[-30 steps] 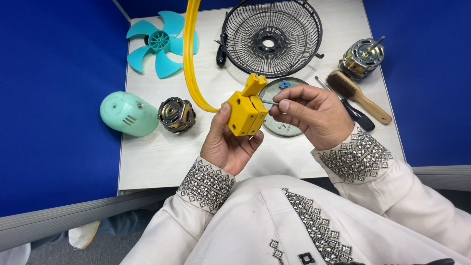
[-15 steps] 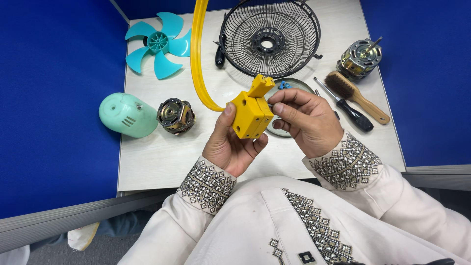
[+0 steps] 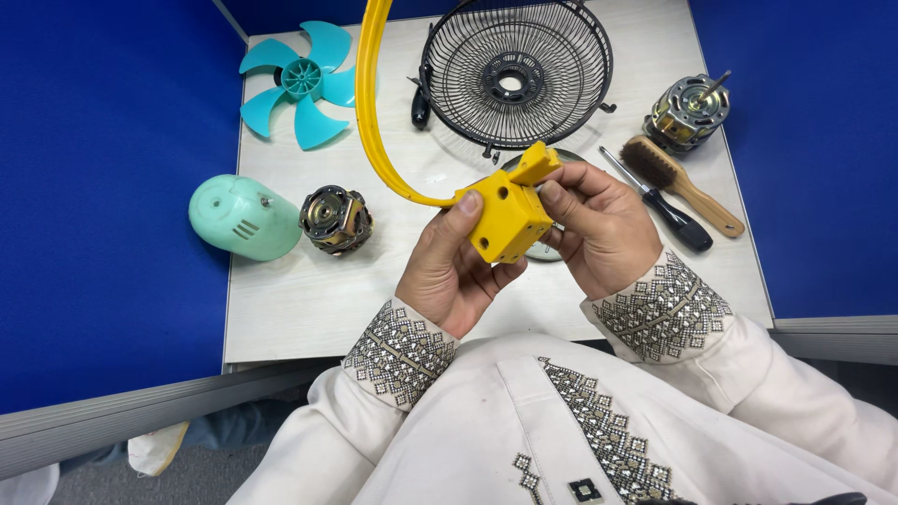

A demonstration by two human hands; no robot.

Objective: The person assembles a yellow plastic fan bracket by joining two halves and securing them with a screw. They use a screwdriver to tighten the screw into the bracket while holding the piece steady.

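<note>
Near the left edge of the pale worktop [image 3: 309, 309] lay a mint-green rounded plastic motor cover [image 3: 245, 217], with a small metal motor with copper windings [image 3: 335, 219] just beside it on the right. Toward the far left corner lay a teal plastic fan blade [image 3: 297, 82]. Above the worktop's middle, the left hand [image 3: 456, 271] gripped a yellow plastic block-shaped fan housing [image 3: 508, 217] from below and the left, thumb pressed on its upper face. A curved yellow band [image 3: 371, 103] rose from the housing toward the far edge. The right hand [image 3: 599, 224] closed on the housing's right side, fingertips [image 3: 552, 194] touching it. Behind the hands lay a round black wire fan guard [image 3: 514, 73]. Toward the right edge lay a black-handled screwdriver [image 3: 666, 208], a wooden-handled brush [image 3: 683, 183] and a second metal motor [image 3: 687, 110].
</note>
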